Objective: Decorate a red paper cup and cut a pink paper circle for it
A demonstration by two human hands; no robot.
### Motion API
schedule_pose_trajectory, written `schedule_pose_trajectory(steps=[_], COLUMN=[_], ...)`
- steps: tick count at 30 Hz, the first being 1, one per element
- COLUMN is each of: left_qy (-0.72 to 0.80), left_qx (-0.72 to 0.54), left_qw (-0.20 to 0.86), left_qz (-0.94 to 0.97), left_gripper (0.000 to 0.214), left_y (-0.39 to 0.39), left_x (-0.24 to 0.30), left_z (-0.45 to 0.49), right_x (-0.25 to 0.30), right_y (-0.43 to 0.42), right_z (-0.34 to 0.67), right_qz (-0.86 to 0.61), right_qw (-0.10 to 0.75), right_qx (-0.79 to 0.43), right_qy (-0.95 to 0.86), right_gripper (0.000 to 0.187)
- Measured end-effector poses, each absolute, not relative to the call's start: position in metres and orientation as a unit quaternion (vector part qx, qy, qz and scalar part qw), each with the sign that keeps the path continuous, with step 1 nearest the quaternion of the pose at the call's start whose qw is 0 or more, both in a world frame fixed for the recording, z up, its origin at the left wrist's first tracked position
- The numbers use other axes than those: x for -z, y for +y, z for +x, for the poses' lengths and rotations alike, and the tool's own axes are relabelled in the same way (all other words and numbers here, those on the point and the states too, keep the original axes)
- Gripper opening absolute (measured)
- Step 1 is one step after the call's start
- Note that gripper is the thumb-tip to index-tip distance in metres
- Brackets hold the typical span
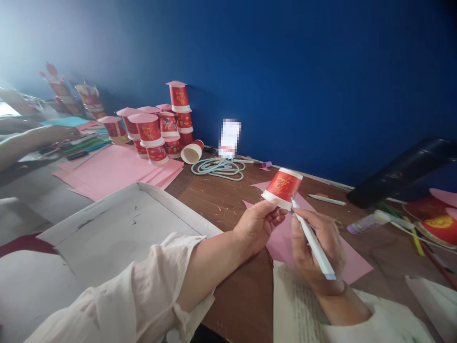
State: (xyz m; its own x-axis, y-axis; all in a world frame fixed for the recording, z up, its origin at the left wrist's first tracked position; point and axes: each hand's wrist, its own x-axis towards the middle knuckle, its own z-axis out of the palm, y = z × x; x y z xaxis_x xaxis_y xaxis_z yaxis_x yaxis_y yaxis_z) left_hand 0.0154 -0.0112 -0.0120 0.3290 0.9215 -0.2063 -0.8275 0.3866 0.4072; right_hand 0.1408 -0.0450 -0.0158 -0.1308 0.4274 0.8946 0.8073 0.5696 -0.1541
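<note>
A red paper cup (283, 186) with gold lettering and a white rim is held up, tilted, in my left hand (257, 224), its thumb on the rim. Closed around a white marker pen (316, 245) is my right hand (321, 238). The pen's tip meets, or nearly meets, the cup's right side near the rim; exact contact I cannot tell. Below both hands lies pink paper (352, 262), and a printed sheet (289, 305) is under my right wrist.
Stacked red cups (148, 131) with pink discs stand on the left beside pink sheets (107, 171). A cup on its side (193, 152), coiled cable (217, 169) and propped phone (230, 136) are near the blue wall. A black bottle (400, 174) lies right; another person's arm (35, 143) reaches in left.
</note>
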Motion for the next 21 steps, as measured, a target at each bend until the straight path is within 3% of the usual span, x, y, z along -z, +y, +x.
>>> schedule_pose_trajectory(steps=[6, 21], left_qy=[0.221, 0.294], left_qx=[-0.519, -0.455], left_qw=[0.819, 0.840], left_qz=[0.100, 0.037], left_gripper=[0.007, 0.027], left_y=[-0.010, -0.009], left_x=[0.011, -0.004], left_z=[0.014, 0.007], right_x=[0.017, 0.022], right_y=[-0.048, -0.051], right_z=[0.140, 0.135], right_qz=[-0.421, -0.353], right_qw=[0.487, 0.476], right_qx=[0.159, 0.120], right_qy=[-0.749, -0.796], right_gripper=[0.025, 0.029])
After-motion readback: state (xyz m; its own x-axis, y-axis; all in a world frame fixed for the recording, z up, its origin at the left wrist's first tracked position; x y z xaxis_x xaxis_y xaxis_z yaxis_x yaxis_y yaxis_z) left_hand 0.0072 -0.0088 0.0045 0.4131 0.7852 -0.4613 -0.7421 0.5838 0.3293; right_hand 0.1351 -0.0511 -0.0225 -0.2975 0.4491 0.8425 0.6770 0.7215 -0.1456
